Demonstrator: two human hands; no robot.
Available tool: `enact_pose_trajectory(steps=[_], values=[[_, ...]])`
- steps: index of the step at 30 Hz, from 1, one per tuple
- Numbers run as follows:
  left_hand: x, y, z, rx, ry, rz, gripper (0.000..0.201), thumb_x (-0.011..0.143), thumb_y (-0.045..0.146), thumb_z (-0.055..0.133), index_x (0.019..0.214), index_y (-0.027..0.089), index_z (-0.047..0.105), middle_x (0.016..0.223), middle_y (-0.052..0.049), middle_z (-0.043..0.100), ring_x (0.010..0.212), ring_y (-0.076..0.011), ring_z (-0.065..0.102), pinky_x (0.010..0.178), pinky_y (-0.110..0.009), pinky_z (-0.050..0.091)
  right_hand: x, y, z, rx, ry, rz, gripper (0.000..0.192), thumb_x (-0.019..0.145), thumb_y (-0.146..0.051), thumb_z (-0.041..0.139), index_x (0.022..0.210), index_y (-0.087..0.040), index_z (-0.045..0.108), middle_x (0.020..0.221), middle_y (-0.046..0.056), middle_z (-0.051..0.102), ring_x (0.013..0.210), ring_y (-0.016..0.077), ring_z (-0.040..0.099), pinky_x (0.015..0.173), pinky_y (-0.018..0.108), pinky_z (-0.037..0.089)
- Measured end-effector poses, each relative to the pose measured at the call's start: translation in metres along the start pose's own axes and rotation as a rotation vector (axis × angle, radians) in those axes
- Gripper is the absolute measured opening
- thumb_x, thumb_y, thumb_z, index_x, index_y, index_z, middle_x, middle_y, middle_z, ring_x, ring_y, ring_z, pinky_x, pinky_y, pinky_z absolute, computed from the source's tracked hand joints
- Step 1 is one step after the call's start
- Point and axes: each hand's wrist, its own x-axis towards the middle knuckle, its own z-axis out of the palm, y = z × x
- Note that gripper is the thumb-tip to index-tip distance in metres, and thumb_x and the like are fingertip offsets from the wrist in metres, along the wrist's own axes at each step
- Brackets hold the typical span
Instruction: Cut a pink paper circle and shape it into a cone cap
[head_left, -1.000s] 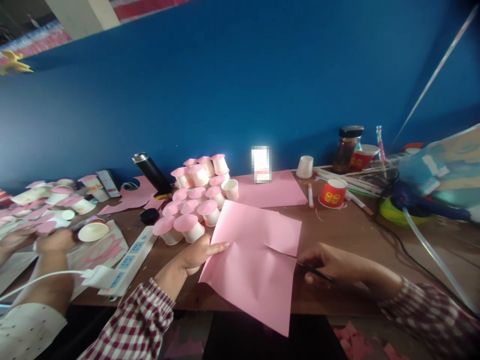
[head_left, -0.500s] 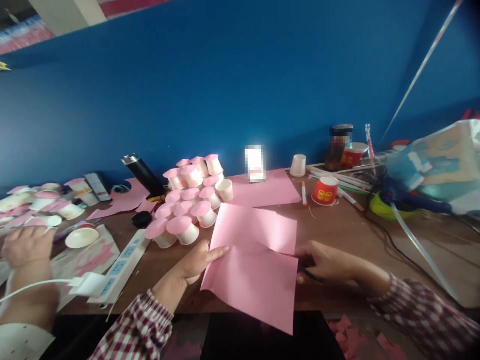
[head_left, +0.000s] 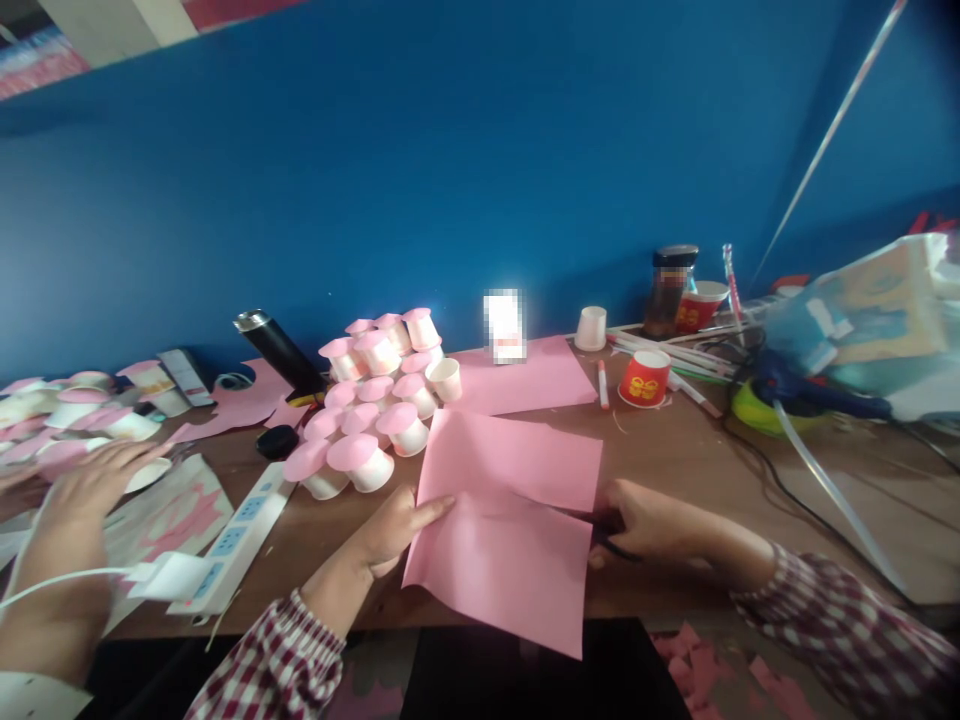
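Note:
A pink sheet of paper [head_left: 502, 580] hangs over the desk's front edge, with a cut running inward from its right side. My left hand [head_left: 394, 528] pinches its left edge, thumb on top. At the cut, my right hand [head_left: 630, 525] is closed round dark-handled scissors [head_left: 619, 548]; their blades are mostly hidden by the paper. Behind my left hand stand several white paper cups with pink paper tops [head_left: 360, 460]. Another pink sheet [head_left: 517, 380] lies flat on the desk near the blue wall.
A power strip [head_left: 232, 545] with a white plug lies left. Beyond it are a co-worker's hands [head_left: 97, 480] among more cups. A black flask [head_left: 277, 350], a red cup [head_left: 645, 380], a marker [head_left: 603, 385] and a glue gun [head_left: 817, 390] also occupy the desk. Pink scraps [head_left: 697, 665] lie below.
The cut in the paper now runs farther left, and the upper flap lies flatter. My left hand keeps its hold. The co-worker's hand has moved right, over a cup.

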Motion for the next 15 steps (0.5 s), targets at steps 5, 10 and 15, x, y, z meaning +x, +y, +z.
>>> enact_pose_trajectory(steps=[5,10,15], values=[[0.0,-0.001,-0.001,-0.016,0.013,-0.005,0.04,0.073,0.032,0.068,0.106,0.01,0.062,0.111,-0.015,0.065,0.106,-0.0295,0.059,0.091,-0.042,0.048,-0.001,-0.005,-0.001,0.021,-0.033,0.02,0.034,0.07,-0.035,0.067,0.097,-0.014,0.072,0.078,0.001,0.071,0.076,0.0207,0.063,0.064,0.023,0.047],[0.001,-0.003,0.0,-0.037,-0.005,-0.026,0.042,0.074,0.033,0.068,0.108,0.01,0.062,0.109,-0.016,0.065,0.098,-0.0299,0.062,0.087,-0.044,0.05,0.0,-0.011,0.001,0.05,-0.038,0.033,0.037,0.072,-0.034,0.066,0.104,-0.016,0.07,0.088,0.001,0.071,0.081,0.0221,0.063,0.067,0.024,0.048],[0.0,-0.006,0.003,-0.048,0.0,-0.037,0.036,0.075,0.033,0.067,0.1,0.009,0.065,0.103,-0.016,0.068,0.094,-0.029,0.064,0.087,-0.042,0.05,0.001,-0.017,0.003,0.101,-0.058,0.018,0.041,0.074,-0.029,0.065,0.114,-0.019,0.065,0.101,0.0,0.069,0.095,0.0245,0.061,0.077,0.025,0.048]])
